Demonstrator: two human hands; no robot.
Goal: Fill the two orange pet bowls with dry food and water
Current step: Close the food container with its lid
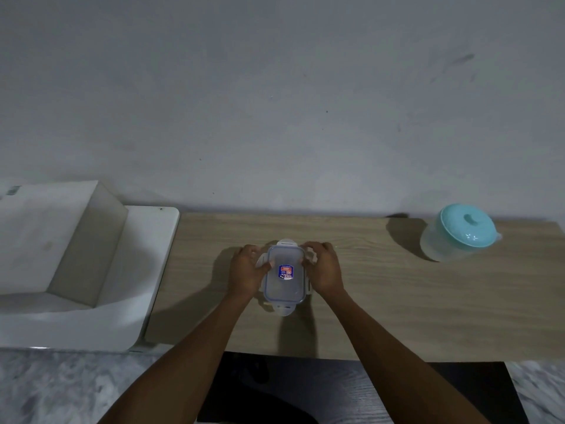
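Observation:
A clear rectangular food container (284, 278) with a blue-sealed snap lid and a small blue and red sticker stands in the middle of the wooden table (397, 301). My left hand (247, 270) grips its left side, thumb on the lid's edge. My right hand (324, 269) grips the right side at the side latch. The end latches at the near and far ends stick out flat. A translucent water jug with a teal lid (458, 232) stands at the table's far right. No orange bowls are in view.
A white sink or basin unit (76, 264) adjoins the table's left end. A grey wall runs behind the table. Below the near table edge are a dark area and grey marbled floor (61, 387).

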